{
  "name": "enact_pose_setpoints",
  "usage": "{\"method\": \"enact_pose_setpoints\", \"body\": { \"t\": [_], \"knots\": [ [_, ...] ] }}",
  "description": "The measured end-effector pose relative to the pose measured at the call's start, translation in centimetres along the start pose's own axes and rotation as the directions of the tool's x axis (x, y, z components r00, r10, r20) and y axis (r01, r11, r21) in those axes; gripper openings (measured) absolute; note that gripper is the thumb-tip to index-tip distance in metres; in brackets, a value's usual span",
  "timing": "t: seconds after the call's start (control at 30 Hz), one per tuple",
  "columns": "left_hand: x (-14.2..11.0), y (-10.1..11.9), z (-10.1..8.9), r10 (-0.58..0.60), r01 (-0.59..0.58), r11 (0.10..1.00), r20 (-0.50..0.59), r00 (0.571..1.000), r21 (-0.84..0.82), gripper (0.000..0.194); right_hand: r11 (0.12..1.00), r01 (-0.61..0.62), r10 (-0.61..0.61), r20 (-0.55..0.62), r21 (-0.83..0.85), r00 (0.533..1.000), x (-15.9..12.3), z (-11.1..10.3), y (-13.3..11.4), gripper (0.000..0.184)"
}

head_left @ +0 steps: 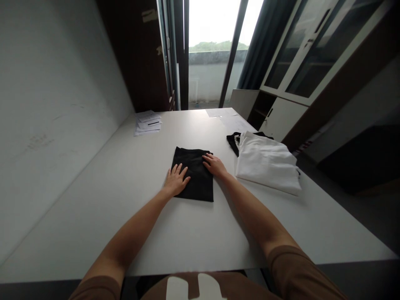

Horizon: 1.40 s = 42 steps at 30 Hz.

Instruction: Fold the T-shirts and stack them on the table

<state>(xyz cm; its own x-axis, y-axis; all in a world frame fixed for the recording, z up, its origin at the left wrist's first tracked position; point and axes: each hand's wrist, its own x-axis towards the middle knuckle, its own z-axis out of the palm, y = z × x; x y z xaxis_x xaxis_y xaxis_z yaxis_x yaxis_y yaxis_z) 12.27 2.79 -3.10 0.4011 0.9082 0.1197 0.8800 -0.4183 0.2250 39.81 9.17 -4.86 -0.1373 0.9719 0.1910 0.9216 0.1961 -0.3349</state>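
A folded black garment [195, 166] lies flat in the middle of the white table [125, 200]. My left hand [176, 180] rests palm down on its near left part, fingers stretched out and slightly apart. My right hand [214, 164] lies flat on its right edge, fingers spread and pointing left. Neither hand grips anything; both press on the cloth.
A stack of folded white garments [267, 162] lies to the right, with a black garment [233, 141] under its far edge. A pile of papers [148, 123] sits at the far left, loose sheets [226, 116] at the far end. A wall runs along the left; cabinets stand at right.
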Motion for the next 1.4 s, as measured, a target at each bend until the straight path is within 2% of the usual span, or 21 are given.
{"method": "enact_pose_setpoints", "body": {
  "t": [0.23,0.6,0.8,1.4],
  "knots": [
    [0.0,0.1,-0.2,-0.002,0.002,1.000,0.006,1.000,0.000,0.061,1.000,-0.001,0.001,-0.004,-0.001,1.000,0.0,-0.1,0.0,0.050],
    [0.5,-1.3,-0.1,-0.033,0.033,0.999,-0.009,0.999,0.010,0.060,1.000,0.023,-0.023,-0.020,0.009,1.000,0.0,0.3,0.3,0.049],
    [0.4,-1.2,-0.1,-0.037,0.037,0.999,-0.004,0.999,0.037,0.060,0.998,0.059,-0.058,-0.049,0.026,0.997,0.2,0.7,0.7,0.049],
    [0.4,-1.1,-0.2,-0.036,0.036,0.999,-0.007,0.999,0.038,0.060,0.998,0.062,-0.060,-0.059,0.020,0.996,0.2,0.9,0.9,0.048]
  ]
}}
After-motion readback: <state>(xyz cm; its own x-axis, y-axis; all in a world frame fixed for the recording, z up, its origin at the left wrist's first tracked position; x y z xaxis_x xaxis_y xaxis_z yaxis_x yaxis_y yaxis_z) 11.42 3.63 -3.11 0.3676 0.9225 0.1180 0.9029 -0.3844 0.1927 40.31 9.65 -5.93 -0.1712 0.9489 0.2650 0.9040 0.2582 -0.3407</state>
